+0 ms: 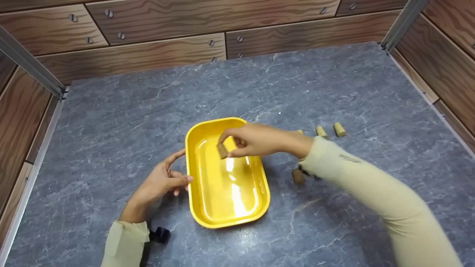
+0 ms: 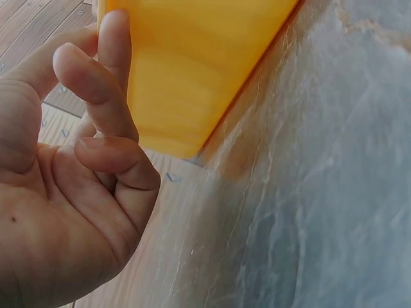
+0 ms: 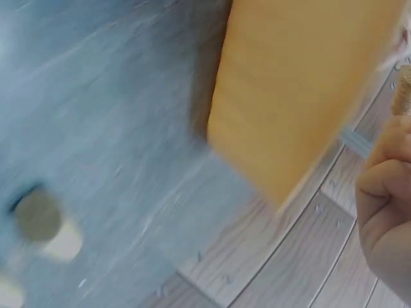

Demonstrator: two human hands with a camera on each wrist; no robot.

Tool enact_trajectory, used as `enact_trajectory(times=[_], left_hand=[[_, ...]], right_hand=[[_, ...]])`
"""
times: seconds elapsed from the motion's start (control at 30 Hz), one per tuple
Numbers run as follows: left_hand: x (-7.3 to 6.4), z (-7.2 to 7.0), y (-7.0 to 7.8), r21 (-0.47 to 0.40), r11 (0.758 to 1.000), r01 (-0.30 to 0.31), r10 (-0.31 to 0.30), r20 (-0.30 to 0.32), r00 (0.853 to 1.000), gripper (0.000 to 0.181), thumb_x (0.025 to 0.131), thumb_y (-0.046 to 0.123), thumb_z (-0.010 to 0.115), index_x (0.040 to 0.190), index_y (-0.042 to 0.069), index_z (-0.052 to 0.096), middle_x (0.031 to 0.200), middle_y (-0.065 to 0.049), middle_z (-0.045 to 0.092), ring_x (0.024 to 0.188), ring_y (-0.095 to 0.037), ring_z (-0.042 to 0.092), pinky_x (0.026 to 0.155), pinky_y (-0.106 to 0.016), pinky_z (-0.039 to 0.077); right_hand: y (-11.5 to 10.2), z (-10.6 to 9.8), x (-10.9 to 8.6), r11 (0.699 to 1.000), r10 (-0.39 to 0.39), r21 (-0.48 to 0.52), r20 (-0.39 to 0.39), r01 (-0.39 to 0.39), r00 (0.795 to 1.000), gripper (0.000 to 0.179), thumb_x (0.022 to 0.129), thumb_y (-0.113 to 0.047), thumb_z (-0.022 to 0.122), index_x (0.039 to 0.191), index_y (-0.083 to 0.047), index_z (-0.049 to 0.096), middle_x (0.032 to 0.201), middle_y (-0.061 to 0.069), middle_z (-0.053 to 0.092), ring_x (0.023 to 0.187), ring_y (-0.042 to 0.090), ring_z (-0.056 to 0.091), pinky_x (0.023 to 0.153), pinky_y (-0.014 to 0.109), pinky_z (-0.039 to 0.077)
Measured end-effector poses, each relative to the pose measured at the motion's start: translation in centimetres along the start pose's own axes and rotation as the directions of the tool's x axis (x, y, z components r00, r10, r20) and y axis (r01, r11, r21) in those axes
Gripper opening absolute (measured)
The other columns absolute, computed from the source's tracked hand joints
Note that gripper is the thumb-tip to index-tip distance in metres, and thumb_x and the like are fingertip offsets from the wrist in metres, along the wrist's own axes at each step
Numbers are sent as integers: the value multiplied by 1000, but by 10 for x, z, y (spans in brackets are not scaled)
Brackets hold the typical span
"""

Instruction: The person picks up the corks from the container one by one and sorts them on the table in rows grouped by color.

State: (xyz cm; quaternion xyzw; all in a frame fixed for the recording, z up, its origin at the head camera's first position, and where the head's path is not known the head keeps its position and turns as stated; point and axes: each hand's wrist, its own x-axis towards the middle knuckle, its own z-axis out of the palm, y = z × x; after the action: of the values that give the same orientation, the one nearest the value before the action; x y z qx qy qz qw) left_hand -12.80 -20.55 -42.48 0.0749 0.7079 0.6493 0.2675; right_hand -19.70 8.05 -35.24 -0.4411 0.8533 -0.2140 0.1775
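A deep yellow plastic tray point(image 1: 228, 200) with rounded corners lies on the table. My left hand point(image 1: 163, 180) is at its left side, thumb over the rim and index finger against the wall; the other fingers curl outside, close to the yellow wall point(image 2: 186, 70). Over the tray, my right hand point(image 1: 256, 141) pinches a brown cork stopper point(image 1: 222, 151) between thumb and fingers. That cork point(image 3: 403, 93) shows only partly at the edge of the right wrist view. Inside the tray, the visible floor is bare and shiny.
Several tapered corks, among them one standing cork point(image 1: 339, 129) and its neighbour point(image 1: 321, 131), are right of the tray. Another brown cork point(image 1: 298, 177) is near the right sleeve point(image 1: 363, 178), which hides part of the group. Wood-patterned panels point(image 1: 167, 22) wall in the grey marbled table point(image 1: 122, 111).
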Motion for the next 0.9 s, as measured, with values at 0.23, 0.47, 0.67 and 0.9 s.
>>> enact_trajectory(times=[0.23,0.47,0.67,0.9], left_hand=[[0,-1,1,4,1000,-8,8,3,1000,85,81,13,70,147,11,16,64,3,67,47,-7,52,48,-19,43],[0,-1,2,-3,1000,0,0,-5,1000,86,81,14,71,147,15,16,64,3,67,47,-8,52,48,-19,43],[1,-1,1,-20,1000,-1,1,-3,1000,86,81,12,70,147,14,16,64,3,67,44,-7,50,47,-19,42],[1,0,1,-3,1000,16,-16,-10,1000,85,80,12,71,147,15,17,63,2,67,42,-7,50,45,-19,42]], right_hand=[[29,-15,-45,986,43,163,-84,-29,995,35,89,-26,62,122,-17,55,68,-2,45,58,8,37,55,20,37],[61,-22,-101,938,213,301,-106,-173,971,37,88,-26,62,124,-19,53,72,-1,48,58,5,39,53,19,41],[85,-26,-150,930,288,287,-175,-231,942,38,89,-23,61,125,-16,52,71,-2,46,56,3,37,50,20,39],[106,-27,-206,921,363,248,-261,-301,894,39,90,-19,60,126,-11,51,73,-2,53,55,3,42,50,23,41]])
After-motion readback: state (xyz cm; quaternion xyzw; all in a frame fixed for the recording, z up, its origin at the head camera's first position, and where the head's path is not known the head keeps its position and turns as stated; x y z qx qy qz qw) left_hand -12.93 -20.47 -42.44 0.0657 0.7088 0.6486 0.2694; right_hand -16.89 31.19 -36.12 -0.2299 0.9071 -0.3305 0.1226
